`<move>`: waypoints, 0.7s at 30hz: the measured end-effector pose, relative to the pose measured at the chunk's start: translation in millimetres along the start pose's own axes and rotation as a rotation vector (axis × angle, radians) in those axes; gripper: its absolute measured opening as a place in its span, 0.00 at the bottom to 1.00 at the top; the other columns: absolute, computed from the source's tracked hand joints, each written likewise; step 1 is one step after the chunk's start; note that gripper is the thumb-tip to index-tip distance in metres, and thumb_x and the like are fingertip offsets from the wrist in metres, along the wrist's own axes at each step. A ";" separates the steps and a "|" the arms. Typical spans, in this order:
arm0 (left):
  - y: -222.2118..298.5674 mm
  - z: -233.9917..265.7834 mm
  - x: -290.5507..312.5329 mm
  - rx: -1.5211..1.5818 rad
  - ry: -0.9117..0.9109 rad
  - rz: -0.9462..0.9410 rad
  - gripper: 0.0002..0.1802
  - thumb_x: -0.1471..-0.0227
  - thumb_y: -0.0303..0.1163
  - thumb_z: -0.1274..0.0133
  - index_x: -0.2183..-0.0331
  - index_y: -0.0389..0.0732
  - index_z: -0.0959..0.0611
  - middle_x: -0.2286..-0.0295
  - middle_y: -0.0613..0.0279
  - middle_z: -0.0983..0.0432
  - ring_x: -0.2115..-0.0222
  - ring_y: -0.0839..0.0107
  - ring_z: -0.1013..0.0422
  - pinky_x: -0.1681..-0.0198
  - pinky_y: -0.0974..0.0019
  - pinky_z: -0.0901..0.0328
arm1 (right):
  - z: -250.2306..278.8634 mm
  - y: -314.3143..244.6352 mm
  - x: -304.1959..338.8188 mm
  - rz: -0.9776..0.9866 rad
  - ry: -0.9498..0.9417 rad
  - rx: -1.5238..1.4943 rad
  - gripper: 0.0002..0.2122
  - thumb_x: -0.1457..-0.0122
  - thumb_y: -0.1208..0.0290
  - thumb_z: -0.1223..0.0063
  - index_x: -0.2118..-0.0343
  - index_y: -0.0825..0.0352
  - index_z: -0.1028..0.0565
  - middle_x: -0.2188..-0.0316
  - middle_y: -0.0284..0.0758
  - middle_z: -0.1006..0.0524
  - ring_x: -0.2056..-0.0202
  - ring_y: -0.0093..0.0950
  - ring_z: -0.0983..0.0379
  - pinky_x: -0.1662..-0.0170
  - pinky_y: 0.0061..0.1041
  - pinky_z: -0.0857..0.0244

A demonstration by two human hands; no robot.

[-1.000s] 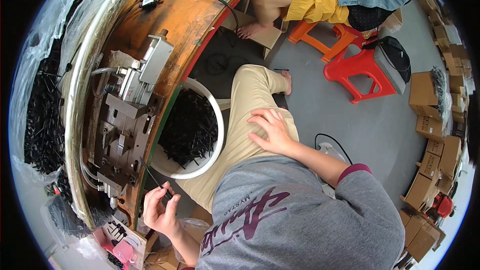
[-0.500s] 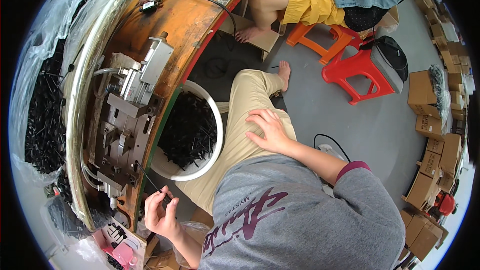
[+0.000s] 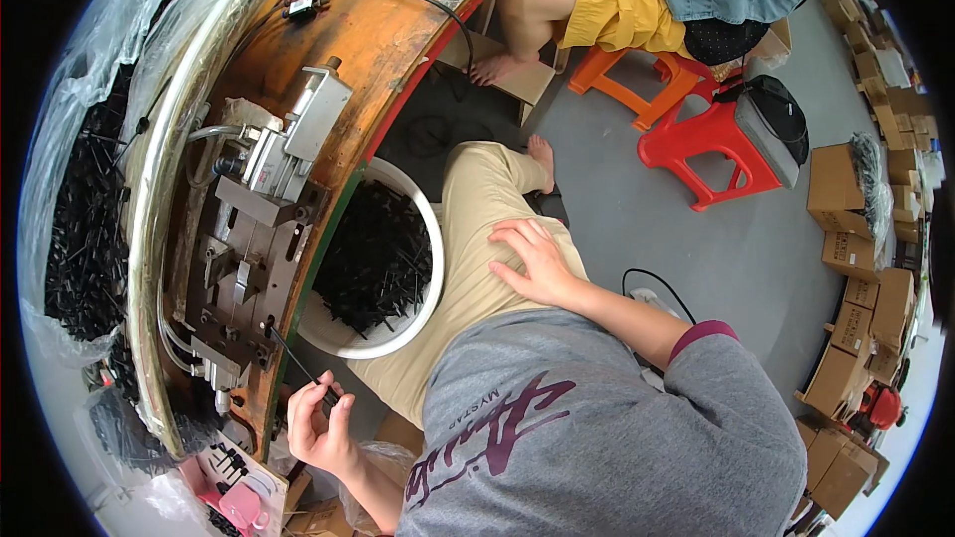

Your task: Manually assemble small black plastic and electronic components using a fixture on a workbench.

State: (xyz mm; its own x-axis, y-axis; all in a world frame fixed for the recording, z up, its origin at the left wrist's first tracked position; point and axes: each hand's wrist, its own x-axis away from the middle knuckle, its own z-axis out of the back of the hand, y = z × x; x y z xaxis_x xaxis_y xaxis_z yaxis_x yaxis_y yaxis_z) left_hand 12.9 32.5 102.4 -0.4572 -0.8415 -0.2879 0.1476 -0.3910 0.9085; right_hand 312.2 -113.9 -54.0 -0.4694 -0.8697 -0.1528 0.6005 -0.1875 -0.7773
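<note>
My left hand pinches a thin black rod between thumb and fingers. The rod's far end reaches the near edge of a metal fixture on the bench; whether it touches there is too small to tell. A darker, thicker part of the rod shows at my fingertips. My right hand lies flat on my thigh, fingers apart, holding nothing. Between the bench and my leg stands a white bucket, partly filled with small black pieces. A metal cylinder unit with air hoses is mounted on the fixture.
The worn wooden bench carries cables and a clear plastic-wrapped bar. Beyond it lie more black parts in plastic. Another person in yellow shorts sits nearby. A red stool stands on the floor; cardboard boxes line the right.
My bare foot and knee have shifted slightly left. The view has tilted a little. Both hands keep their places, the left still on the rod.
</note>
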 end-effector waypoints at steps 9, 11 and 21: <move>-1.5 -4.6 -2.5 -0.011 0.058 0.020 0.19 0.61 0.10 0.36 0.63 0.27 0.20 0.63 0.47 0.23 0.63 0.63 0.24 0.62 0.65 0.26 | -2.2 -4.3 -1.6 0.023 0.011 -0.018 0.16 0.47 0.65 0.40 0.57 0.64 0.27 0.54 0.37 0.29 0.50 0.39 0.34 0.46 0.37 0.40; 1.2 -6.2 0.3 -0.012 0.068 0.012 0.19 0.61 0.10 0.36 0.62 0.27 0.20 0.63 0.47 0.23 0.63 0.63 0.24 0.62 0.65 0.26 | -3.2 -5.4 -3.2 0.032 0.005 -0.006 0.16 0.48 0.65 0.40 0.57 0.64 0.27 0.54 0.37 0.29 0.50 0.38 0.34 0.46 0.37 0.40; -0.7 -8.8 -4.9 -0.032 0.030 -0.003 0.19 0.61 0.09 0.37 0.63 0.27 0.20 0.63 0.47 0.24 0.61 0.61 0.24 0.63 0.65 0.25 | -1.4 2.4 -0.6 0.017 0.003 0.026 0.14 0.49 0.64 0.39 0.61 0.62 0.25 0.53 0.36 0.28 0.50 0.37 0.34 0.47 0.37 0.40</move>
State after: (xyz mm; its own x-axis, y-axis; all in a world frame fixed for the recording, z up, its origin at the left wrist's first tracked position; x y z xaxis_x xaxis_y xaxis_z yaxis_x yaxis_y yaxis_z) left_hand 22.7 33.7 100.5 -0.4314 -0.8508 -0.3002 0.1746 -0.4052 0.8974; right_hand 313.1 -113.2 -56.7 -0.4605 -0.8717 -0.1675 0.6250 -0.1844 -0.7585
